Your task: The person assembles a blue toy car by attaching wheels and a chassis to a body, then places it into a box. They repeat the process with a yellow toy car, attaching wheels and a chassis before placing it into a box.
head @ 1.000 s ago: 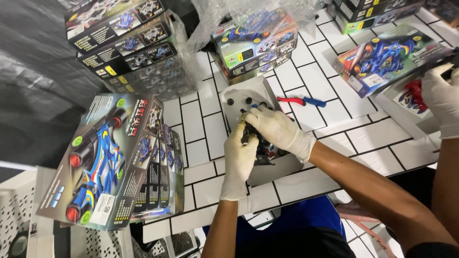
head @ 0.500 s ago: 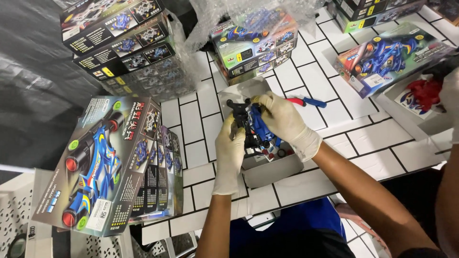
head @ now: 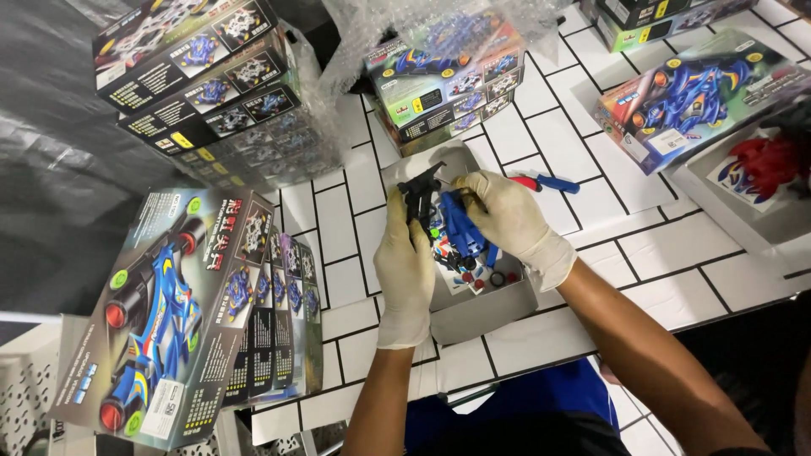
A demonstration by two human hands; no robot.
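Note:
Both my hands wear pale gloves over an open grey box (head: 486, 314) on the white tiled table. My left hand (head: 404, 270) pinches a black plastic parts frame (head: 420, 196) and holds it upright above the box. My right hand (head: 511, 221) grips the same frame from the right, with blue toy car parts (head: 460, 230) under its fingers. Small loose parts, some red, lie in the box bottom (head: 481, 274).
Toy car kit boxes surround me: a stack at the left front (head: 182, 312), a wrapped pile at the back left (head: 211, 80), one at the back centre (head: 448, 72), one at the right (head: 688, 97). A red-and-blue tool (head: 547, 181) lies beside the box. An open tray with red parts (head: 764, 169) is far right.
My hands lifted the black frame and blue parts up out of the grey box, exposing the loose parts in its bottom. A gloved hand at the far right left the view.

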